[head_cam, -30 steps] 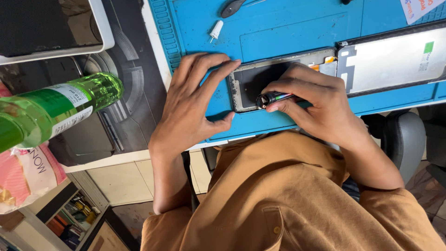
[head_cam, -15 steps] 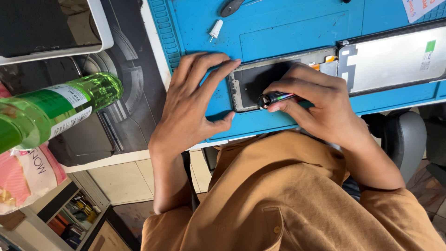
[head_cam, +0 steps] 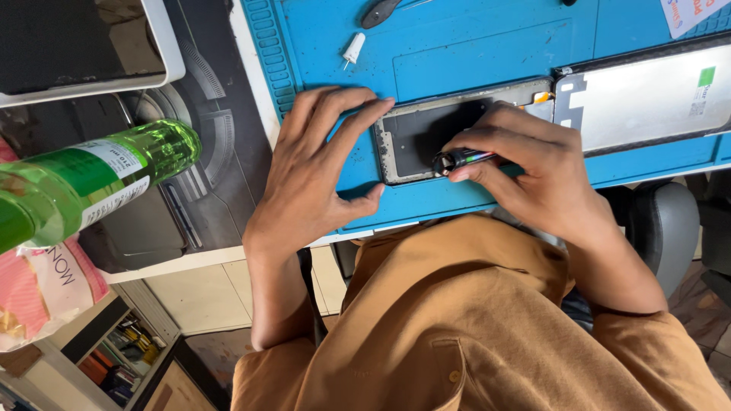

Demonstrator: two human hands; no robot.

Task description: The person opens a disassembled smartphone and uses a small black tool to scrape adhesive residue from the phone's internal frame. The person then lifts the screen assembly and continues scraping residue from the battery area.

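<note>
An opened phone frame (head_cam: 419,133) lies on a blue work mat (head_cam: 457,53). My left hand (head_cam: 316,167) lies flat on the mat with fingers spread, fingertips pressing the frame's left edge. My right hand (head_cam: 533,175) pinches a small dark screwdriver (head_cam: 461,159), its tip down on the frame's lower part. To the right of the frame a detached phone screen (head_cam: 647,95) rests face down, its pale back showing.
A green plastic bottle (head_cam: 84,186) lies at the left above a pink packet (head_cam: 42,293). A white-framed tablet (head_cam: 76,42) sits at top left. A small white nozzle cap (head_cam: 353,48) and a dark tool (head_cam: 381,11) lie on the mat's far side.
Nothing has visibly changed; both hands stay in place on the phone frame.
</note>
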